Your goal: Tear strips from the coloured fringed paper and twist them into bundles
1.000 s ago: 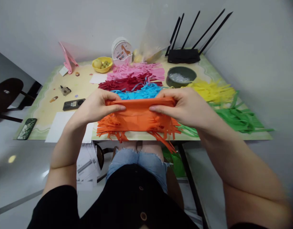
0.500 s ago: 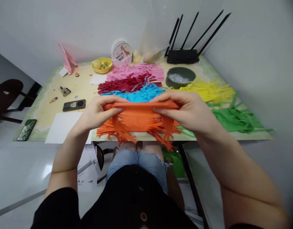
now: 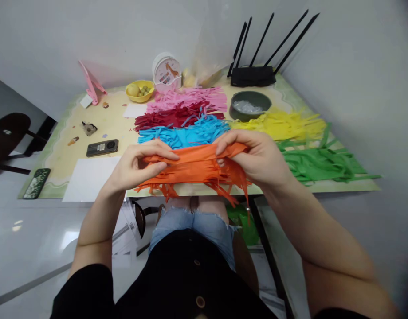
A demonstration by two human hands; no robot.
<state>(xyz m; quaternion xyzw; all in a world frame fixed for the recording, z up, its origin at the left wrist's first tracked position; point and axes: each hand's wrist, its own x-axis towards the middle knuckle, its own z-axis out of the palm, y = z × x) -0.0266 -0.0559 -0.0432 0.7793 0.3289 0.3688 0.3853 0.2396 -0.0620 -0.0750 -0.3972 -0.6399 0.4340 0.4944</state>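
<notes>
An orange fringed paper sheet (image 3: 194, 168) is held above the near table edge, its cut strips hanging down. My left hand (image 3: 137, 166) pinches its left end, thumb on top. My right hand (image 3: 257, 157) grips its right end, fingers curled over the folded top edge. Behind it lie piles of cut paper strips: blue (image 3: 187, 133), dark red (image 3: 172, 117), pink (image 3: 190, 97), yellow (image 3: 284, 126) and green (image 3: 317, 161).
On the table (image 3: 94, 124) are a white sheet (image 3: 89, 177), a remote (image 3: 102, 147), a phone (image 3: 37, 182), a yellow fruit bowl (image 3: 139, 90), a clock (image 3: 166, 71), a dark green bowl (image 3: 250, 105) and a black router (image 3: 253, 75). A wall stands on the right.
The orange sheet has been squeezed and gathered narrower between my hands, and tilted; the strips hang more bunched. Both hands stayed at its ends.
</notes>
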